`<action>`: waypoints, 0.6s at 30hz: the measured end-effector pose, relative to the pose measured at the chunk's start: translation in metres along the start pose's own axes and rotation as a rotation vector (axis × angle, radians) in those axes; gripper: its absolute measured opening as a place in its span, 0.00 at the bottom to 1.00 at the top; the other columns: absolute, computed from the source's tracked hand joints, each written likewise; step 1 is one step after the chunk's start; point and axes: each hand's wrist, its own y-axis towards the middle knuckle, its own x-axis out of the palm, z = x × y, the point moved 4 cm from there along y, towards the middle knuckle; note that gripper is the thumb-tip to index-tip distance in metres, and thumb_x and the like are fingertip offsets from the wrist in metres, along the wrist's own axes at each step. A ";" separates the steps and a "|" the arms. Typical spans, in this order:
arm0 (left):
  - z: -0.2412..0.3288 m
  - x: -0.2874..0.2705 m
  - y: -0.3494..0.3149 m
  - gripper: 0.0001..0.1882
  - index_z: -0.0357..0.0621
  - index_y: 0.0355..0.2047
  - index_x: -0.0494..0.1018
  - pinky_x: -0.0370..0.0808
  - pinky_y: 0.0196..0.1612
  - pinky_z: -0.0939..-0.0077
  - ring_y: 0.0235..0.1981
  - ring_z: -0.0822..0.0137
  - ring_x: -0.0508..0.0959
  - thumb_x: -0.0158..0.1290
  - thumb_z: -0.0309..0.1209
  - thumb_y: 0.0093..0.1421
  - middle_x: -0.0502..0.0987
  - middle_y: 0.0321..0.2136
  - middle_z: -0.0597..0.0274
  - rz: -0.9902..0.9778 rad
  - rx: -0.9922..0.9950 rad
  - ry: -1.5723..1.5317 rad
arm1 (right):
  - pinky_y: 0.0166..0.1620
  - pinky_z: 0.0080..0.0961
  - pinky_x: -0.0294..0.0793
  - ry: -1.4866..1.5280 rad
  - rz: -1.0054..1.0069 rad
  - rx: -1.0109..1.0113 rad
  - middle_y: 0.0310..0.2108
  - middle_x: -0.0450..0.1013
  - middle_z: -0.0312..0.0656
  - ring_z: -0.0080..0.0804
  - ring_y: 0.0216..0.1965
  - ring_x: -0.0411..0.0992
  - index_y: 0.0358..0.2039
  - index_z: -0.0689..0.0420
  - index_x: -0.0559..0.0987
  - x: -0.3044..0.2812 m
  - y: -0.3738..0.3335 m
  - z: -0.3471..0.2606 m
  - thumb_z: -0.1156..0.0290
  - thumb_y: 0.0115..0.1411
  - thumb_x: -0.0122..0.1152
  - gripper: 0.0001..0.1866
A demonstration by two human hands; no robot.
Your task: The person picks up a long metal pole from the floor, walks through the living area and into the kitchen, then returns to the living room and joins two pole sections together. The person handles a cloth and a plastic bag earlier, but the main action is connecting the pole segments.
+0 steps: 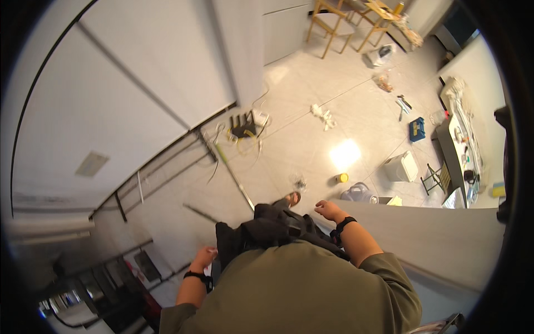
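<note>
Hanging left hand (pixel 205 256): beside black clothes (pixel 251 229); I can't tell its grip.
Right hand (pixel 330 211): curled; I can't tell if it holds anything.
Jug (pixel 360 193): on the floor (pixel 289 133), past the right hand.

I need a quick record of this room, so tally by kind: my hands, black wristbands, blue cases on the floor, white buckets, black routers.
Hands (left hand, right hand): 2
Black wristbands: 2
Blue case: 1
White bucket: 1
Black router: 1
Total: 7
</note>
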 end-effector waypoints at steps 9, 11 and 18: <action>0.214 -0.052 0.138 0.11 0.37 0.37 0.71 0.72 0.36 0.57 0.34 0.42 0.75 0.50 0.31 0.56 0.76 0.31 0.40 0.002 0.561 0.301 | 0.47 0.38 0.71 0.221 0.192 0.140 0.40 0.76 0.50 0.47 0.43 0.74 0.43 0.58 0.78 -0.096 0.030 0.065 0.55 0.54 0.58 0.22; 0.257 -0.058 0.182 0.09 0.34 0.32 0.72 0.72 0.33 0.56 0.29 0.43 0.76 0.48 0.29 0.56 0.76 0.27 0.42 0.055 0.615 0.431 | 0.49 0.39 0.70 0.210 0.194 0.219 0.41 0.76 0.52 0.49 0.44 0.73 0.44 0.57 0.78 -0.097 0.028 0.081 0.54 0.54 0.56 0.23; 0.471 -0.010 0.332 0.12 0.34 0.33 0.73 0.73 0.35 0.60 0.30 0.51 0.76 0.49 0.33 0.56 0.77 0.28 0.46 -0.382 0.602 0.668 | 0.47 0.40 0.70 0.433 0.320 0.406 0.41 0.75 0.51 0.49 0.43 0.73 0.42 0.59 0.78 -0.091 0.011 0.112 0.57 0.53 0.56 0.21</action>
